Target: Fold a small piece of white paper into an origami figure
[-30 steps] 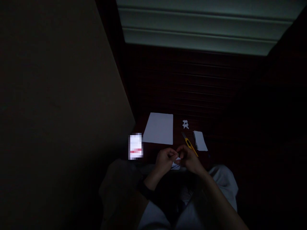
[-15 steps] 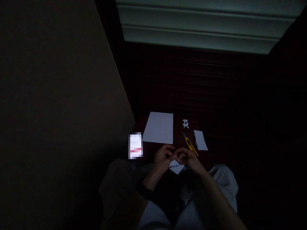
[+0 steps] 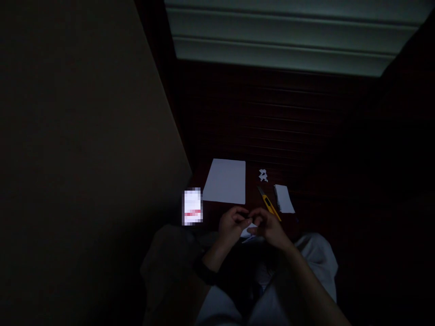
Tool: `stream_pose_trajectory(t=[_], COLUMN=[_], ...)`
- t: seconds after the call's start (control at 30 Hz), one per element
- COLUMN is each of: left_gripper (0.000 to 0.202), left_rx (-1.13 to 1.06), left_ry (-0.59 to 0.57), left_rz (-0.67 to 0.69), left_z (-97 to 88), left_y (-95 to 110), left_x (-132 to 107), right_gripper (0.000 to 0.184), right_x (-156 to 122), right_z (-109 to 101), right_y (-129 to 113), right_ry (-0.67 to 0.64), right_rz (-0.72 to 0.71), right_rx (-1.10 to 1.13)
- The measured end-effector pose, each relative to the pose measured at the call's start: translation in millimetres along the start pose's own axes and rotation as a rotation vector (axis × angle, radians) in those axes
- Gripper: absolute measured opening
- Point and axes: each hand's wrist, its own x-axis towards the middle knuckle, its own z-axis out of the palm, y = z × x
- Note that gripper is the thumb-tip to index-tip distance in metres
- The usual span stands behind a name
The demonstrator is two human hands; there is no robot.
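In dim light, my left hand [image 3: 231,225] and my right hand [image 3: 270,226] meet over my lap, both with fingers curled and pinched on a small piece of white paper [image 3: 249,232] held between them. Part of the paper is hidden under my fingers. Just past my right hand, a yellow utility knife [image 3: 269,204] lies on the dark wooden floor.
A white sheet [image 3: 225,181] lies on the floor ahead. Small paper scraps [image 3: 263,175] and a folded white slip [image 3: 283,199] lie to its right. A lit phone screen [image 3: 192,207] glows at the left. A beige wall [image 3: 81,149] rises on the left.
The small paper shifted between my fingers: it hung lower half a second ago and now sits tucked up closer under my hands. My hands stayed in nearly the same place.
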Motion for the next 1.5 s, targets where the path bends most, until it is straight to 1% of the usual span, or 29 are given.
stream_pose_trajectory(t=[0.07,0.13,0.2,0.3,0.4,0.53,0.67,0.8,1.0,1.07,1.13,1.2,1.23,1.3,1.37,1.4,1.43,1.5], left_gripper=[0.029,0.033,0.034,0.03,0.027,0.026,0.027,0.022,0.021,0.02,0.02,0.021,0.023,0.028,0.032,0.033,0.034,0.036], left_rx=[-0.034,-0.059,-0.08,-0.07,0.025,0.205,0.333,0.402,0.476,0.474,0.457,0.422,0.4,0.348,0.283,0.244,0.205,0.117], left_ry=[-0.02,-0.042,-0.058,-0.06,-0.084,-0.127,-0.14,-0.161,-0.213,-0.225,-0.228,-0.2,-0.164,-0.044,0.101,0.136,0.157,0.151], left_rz=[-0.016,-0.027,-0.022,0.027,0.085,0.147,0.177,0.199,0.255,0.263,0.26,0.232,0.206,0.144,0.095,0.078,0.05,-0.011], left_z=[-0.6,-2.1,-3.4,-3.6,-2.4,-2.3,-4.6,-5.3,-5.5,-6.4,-7.4,-8.4,-8.8,-9.5,-9.8,-9.6,-9.2,-7.9], left_y=[2,2,2,1,-2,-4,-2,3,10,12,11,9,6,-1,-9,-13,-16,-21], left_x=[0,0,0,-1,-2,-4,-3,-4,-8,-8,-6,-3,-1,2,4,5,5,3], right_gripper=[0.031,0.032,0.035,0.039,0.04,0.044,0.045,0.041,0.032,0.032,0.036,0.039,0.038,0.033,0.032,0.033,0.036,0.043], right_x=[1,1,1,1,1,0,0,1,3,3,4,4,4,4,3,2,1,0], right_z=[1,1,0,-3,-5,-5,-6,-8,-10,-10,-11,-12,-12,-13,-11,-10,-8,-3], right_y=[3,4,3,2,2,5,7,9,15,15,13,11,9,8,9,10,12,17], right_ry=[-0.019,-0.027,0.001,0.042,0.04,0.019,-0.023,-0.034,-0.087,-0.091,-0.093,-0.086,-0.07,-0.013,0.054,0.073,0.076,0.03], right_rz=[0.013,0.005,-0.015,-0.027,-0.023,-0.01,-0.01,-0.01,0.08,0.066,0.04,0.014,0.007,0.012,0.034,0.05,0.064,0.091], right_rx=[0.033,0.038,0.0,-0.057,-0.065,-0.091,-0.114,-0.069,0.055,0.06,0.067,0.101,0.127,0.18,0.238,0.264,0.294,0.329])
